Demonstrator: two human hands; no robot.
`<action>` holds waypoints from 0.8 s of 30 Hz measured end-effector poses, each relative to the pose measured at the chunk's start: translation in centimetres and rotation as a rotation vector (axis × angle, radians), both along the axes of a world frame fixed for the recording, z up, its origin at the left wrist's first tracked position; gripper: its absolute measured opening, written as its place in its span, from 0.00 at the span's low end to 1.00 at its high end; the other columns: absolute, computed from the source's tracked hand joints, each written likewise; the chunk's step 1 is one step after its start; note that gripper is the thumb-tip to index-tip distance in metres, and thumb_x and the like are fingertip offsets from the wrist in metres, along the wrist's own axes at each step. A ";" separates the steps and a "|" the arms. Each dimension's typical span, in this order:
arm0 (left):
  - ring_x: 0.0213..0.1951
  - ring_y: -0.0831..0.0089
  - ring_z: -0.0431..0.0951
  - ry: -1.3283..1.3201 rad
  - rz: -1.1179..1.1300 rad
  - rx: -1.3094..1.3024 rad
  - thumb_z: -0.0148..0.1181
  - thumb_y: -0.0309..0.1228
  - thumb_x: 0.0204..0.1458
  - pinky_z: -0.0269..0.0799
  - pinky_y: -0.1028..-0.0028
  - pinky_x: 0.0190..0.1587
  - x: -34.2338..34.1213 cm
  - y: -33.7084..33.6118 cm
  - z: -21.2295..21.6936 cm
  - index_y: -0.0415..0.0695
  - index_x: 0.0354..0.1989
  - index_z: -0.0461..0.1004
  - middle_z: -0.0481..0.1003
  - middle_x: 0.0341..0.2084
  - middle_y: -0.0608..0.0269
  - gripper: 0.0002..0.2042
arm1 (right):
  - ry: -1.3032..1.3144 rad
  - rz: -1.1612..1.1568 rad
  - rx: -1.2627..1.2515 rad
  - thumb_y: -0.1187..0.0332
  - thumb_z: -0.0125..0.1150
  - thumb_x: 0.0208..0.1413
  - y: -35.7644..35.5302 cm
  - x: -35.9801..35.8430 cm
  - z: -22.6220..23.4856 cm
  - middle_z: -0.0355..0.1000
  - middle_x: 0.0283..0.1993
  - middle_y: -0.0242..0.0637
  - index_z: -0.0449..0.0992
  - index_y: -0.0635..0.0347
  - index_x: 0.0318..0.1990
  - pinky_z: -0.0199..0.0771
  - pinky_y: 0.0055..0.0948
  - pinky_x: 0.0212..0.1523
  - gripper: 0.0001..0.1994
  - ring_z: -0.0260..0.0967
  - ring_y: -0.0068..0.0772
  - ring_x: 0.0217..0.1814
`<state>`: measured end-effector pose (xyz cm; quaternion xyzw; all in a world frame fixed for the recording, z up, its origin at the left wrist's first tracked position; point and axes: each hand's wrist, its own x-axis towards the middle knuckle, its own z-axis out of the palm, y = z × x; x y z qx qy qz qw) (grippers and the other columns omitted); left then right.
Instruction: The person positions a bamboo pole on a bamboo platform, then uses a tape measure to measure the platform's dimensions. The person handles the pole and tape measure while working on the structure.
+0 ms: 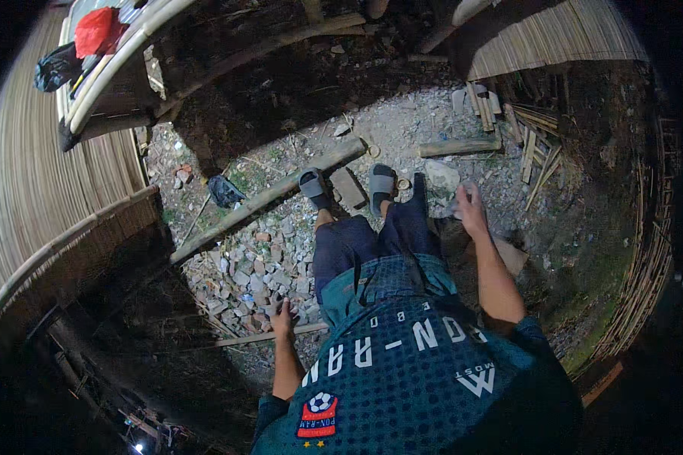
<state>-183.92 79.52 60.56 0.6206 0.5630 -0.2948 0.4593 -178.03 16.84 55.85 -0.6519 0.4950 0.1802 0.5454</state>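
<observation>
Hands empty: left (283, 317) above rubble (258, 269), right (470, 208) near stone (441, 177).

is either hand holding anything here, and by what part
Nothing is held. The left hand hangs open above the rubble, near a thin stick. The right hand is spread open in the air beside the right leg.

Left hand (283, 317): empty, fingers loosely curled, hanging at seven o'clock, forearm bare and straight. Right hand (470, 210): empty, fingers spread, palm down, at two o'clock, arm extended forward. Both feet (347, 189): planted ahead at twelve o'clock.
</observation>
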 end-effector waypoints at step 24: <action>0.42 0.60 0.85 -0.169 -0.250 -0.112 0.67 0.42 0.65 0.80 0.62 0.41 7.9 -8.2 -1.3 0.40 0.66 0.71 0.80 0.46 0.55 0.27 | 0.172 0.084 -0.247 0.57 0.67 0.66 -2.4 -20.9 -10.9 0.76 0.56 0.57 0.59 0.62 0.75 0.77 0.44 0.60 0.36 0.76 0.45 0.59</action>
